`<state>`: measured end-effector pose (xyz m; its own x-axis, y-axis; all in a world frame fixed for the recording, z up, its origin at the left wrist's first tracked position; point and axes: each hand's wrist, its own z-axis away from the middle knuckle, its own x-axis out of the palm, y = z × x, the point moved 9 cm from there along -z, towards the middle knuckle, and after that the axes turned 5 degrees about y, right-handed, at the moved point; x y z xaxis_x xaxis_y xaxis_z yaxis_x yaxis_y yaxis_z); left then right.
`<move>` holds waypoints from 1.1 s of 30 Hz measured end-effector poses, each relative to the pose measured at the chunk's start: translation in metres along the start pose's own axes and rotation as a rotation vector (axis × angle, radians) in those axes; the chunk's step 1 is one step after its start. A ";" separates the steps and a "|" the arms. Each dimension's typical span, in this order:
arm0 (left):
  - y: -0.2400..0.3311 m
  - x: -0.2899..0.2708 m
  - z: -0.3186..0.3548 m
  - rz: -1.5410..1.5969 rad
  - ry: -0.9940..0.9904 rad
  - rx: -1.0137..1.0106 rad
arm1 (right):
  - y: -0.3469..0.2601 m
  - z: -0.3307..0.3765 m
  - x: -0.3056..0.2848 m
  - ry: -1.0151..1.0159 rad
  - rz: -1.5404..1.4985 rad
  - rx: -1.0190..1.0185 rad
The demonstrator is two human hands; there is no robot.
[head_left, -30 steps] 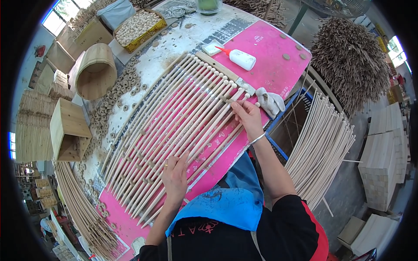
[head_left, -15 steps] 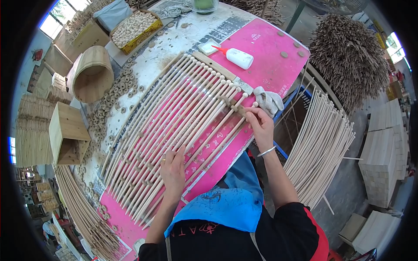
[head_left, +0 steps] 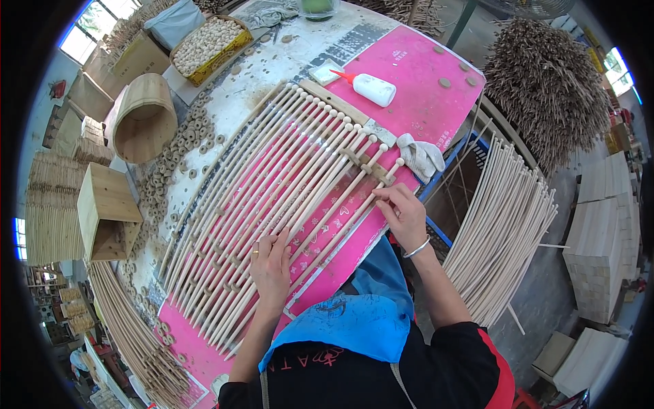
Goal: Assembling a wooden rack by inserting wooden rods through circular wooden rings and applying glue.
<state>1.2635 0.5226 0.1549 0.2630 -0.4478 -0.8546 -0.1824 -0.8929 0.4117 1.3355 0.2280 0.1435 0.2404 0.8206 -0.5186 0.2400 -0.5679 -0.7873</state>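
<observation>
A row of pale wooden sticks point(head_left: 272, 198) with round ball tips lies side by side across a pink board. Brown wooden rings sit on several of them, some near the ball ends and some near the pointed ends. My right hand point(head_left: 407, 221) pinches the nearest stick point(head_left: 349, 221) between thumb and fingertips, just below a ring point(head_left: 388, 178) near its ball tip. Over the lower part of the row lies my left hand point(head_left: 271, 269), its fingers stretched out and resting on the sticks; what is beneath its palm is hidden.
A white glue bottle point(head_left: 375, 90) with a red nozzle lies beyond the row, near a crumpled grey cloth point(head_left: 420, 155). Loose rings point(head_left: 194, 133) are scattered at left, beside wooden containers point(head_left: 144, 126) and a yellow crate point(head_left: 208, 51) of balls. Bundled sticks point(head_left: 504, 232) stand at right.
My right hand has slid down the nearest stick, away from its ball tip, so the ring there now shows. My left hand stays about where it was.
</observation>
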 end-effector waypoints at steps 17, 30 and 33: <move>-0.002 0.001 0.003 0.037 -0.001 -0.010 | -0.023 -0.014 0.033 -0.041 0.236 -0.318; -0.007 -0.013 0.000 0.111 0.064 -0.015 | -0.024 -0.010 0.035 -0.012 0.156 -0.259; -0.022 -0.021 -0.012 0.076 0.110 -0.016 | -0.024 -0.008 0.030 0.004 0.153 -0.267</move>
<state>1.2738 0.5510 0.1676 0.3515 -0.5156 -0.7814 -0.1908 -0.8566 0.4794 1.3441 0.2651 0.1493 0.2968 0.7241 -0.6226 0.4391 -0.6824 -0.5844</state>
